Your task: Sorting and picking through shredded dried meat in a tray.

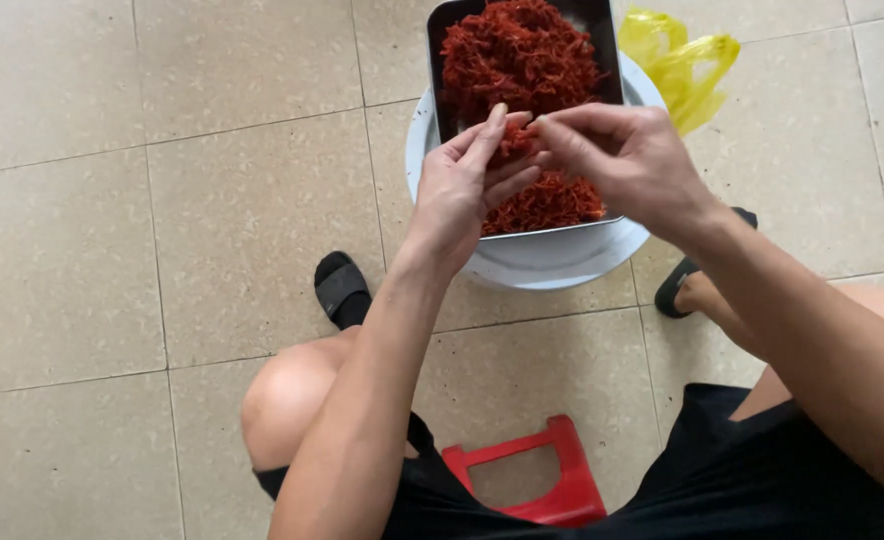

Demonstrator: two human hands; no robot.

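- Over the metal tray [442, 60] of red shreds [522, 55], the left hand [467, 185] pinches a small clump, fingers loosely extended.
- Right hand [627, 160]: fingertips closed on the same clump.

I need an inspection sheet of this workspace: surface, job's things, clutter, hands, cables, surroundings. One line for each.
Surface: beige tiled floor, pale grout lines.
Job's things: metal tray heaped with red shreds, resting on a white basin.
Clutter: crumpled yellow bag behind the basin, on the right.
Hands: left hand and right hand meet over the tray, fingertips pinching a few shreds between them.
Cables: nothing seen.
Surroundings: red stool under the person, black sandals on both feet, black shorts.
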